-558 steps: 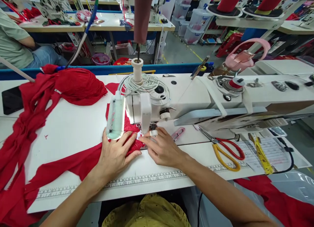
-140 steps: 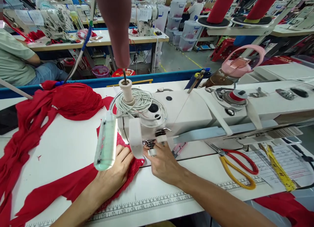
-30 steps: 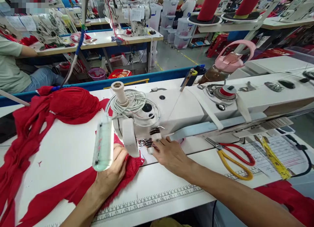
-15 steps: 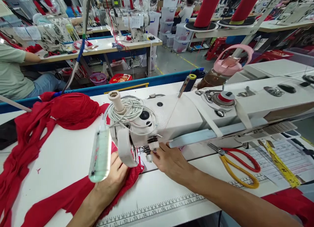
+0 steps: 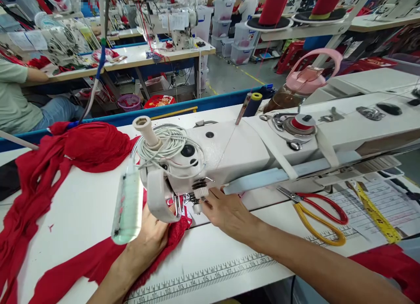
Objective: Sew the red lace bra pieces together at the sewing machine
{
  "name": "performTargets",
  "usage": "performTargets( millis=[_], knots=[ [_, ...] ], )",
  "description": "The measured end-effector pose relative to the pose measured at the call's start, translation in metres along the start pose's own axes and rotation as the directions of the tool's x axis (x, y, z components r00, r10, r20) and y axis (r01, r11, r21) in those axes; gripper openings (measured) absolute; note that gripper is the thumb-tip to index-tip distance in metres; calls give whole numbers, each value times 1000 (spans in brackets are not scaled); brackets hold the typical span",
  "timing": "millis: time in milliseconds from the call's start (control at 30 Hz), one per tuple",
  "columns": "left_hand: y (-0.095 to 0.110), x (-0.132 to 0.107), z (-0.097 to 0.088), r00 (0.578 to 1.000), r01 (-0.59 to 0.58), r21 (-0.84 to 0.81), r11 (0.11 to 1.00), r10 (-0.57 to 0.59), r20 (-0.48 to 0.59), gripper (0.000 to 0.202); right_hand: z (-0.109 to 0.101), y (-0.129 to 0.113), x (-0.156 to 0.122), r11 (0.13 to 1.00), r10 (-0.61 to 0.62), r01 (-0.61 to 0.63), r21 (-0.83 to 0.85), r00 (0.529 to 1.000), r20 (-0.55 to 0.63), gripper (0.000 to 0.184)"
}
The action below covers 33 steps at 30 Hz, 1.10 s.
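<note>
A white sewing machine (image 5: 243,153) stands before me, its needle end between my two hands. My left hand (image 5: 151,229) is closed on red fabric (image 5: 177,234) with a ruffled or lacy edge, left of the presser foot; the machine head and a clear guard (image 5: 126,207) cover part of its fingers. At the other side of the needle area, my right hand (image 5: 226,211) has its fingers bent and pressed together close behind the tension knob (image 5: 201,192). Its fingertips are hidden, so what they pinch does not show. The fabric trails toward the lower left under my left forearm.
Scissors (image 5: 316,212) with red and yellow handles lie right of my right hand, near a yellow tape measure (image 5: 376,214) on papers. A red fabric bundle (image 5: 98,146) rests at left. A pink-lidded jug (image 5: 303,81) stands behind the machine. A co-worker (image 5: 19,94) sits far left.
The view has shifted slightly, moving the machine a little left and up in the picture. Both hands stay by the needle area, with only small finger movement.
</note>
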<state>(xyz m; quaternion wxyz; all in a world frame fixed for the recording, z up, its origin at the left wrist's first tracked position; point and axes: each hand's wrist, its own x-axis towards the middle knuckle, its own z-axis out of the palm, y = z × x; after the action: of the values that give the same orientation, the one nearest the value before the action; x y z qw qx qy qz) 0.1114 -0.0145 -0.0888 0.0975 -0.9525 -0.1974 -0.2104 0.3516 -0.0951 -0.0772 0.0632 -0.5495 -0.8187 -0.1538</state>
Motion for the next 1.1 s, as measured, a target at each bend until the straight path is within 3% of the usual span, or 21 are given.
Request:
performTargets(
  millis=[500,900,1100],
  knots=[
    [4,6,-4,999,-43,0,999,43,-8,32,-2,0,0,999,4,-8,44,995,96,37],
    [4,8,-2,999,-45,-12,999,45,5,30,-2,0,1,1000,-13,11,22,996,85,44],
    [10,14,-11,998,21,29,999,-23,63,18,-3,2,-3,982,79,-108,154,980,183,48]
  ],
)
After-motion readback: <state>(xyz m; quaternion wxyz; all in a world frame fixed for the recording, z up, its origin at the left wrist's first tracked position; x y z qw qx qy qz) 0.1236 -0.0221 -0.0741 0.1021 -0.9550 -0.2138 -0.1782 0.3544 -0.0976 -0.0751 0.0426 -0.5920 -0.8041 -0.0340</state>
